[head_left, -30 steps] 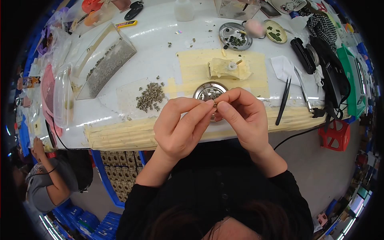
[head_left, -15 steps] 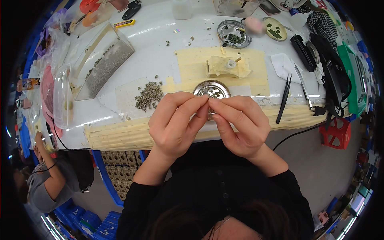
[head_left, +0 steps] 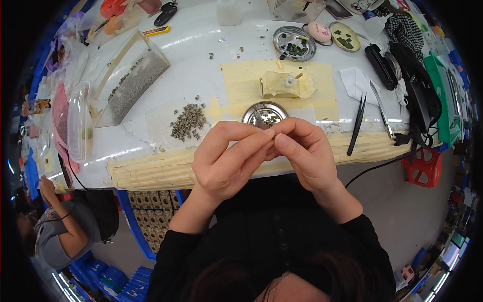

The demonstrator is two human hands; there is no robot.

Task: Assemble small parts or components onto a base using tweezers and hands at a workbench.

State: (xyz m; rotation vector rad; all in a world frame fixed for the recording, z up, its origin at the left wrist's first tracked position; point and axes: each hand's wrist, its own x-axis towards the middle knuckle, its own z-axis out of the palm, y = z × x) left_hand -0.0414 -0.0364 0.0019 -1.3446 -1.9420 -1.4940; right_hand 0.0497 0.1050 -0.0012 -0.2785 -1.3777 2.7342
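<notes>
My left hand [head_left: 229, 158] and my right hand [head_left: 309, 153] meet fingertip to fingertip just in front of a round metal dish [head_left: 246, 119]. Both are closed in a pinch. A tiny piece seems to sit between the fingertips, too small and covered to name. Several small dark bits [head_left: 270, 121] lie in the dish, whose near side is hidden behind my fingers. To the left, a heap of small greyish metal-looking parts [head_left: 188, 121] rests on a clear sheet. Beyond the dish stands a block wrapped in yellow tape [head_left: 284, 85], with a small white cup and a stick on top.
Black tweezers [head_left: 356, 126] and a metal tool [head_left: 382, 111] lie to the right. Farther back are a steel dish with dark green pieces [head_left: 312, 50] and a pale round dish [head_left: 357, 43]. A clear box of grey parts [head_left: 132, 90] stands left. Another person [head_left: 68, 229] works at far left.
My right hand has turned, bringing its thumb up over the pinch. The joined fingertips have come slightly nearer to me and to the right. The other person's arm has shifted.
</notes>
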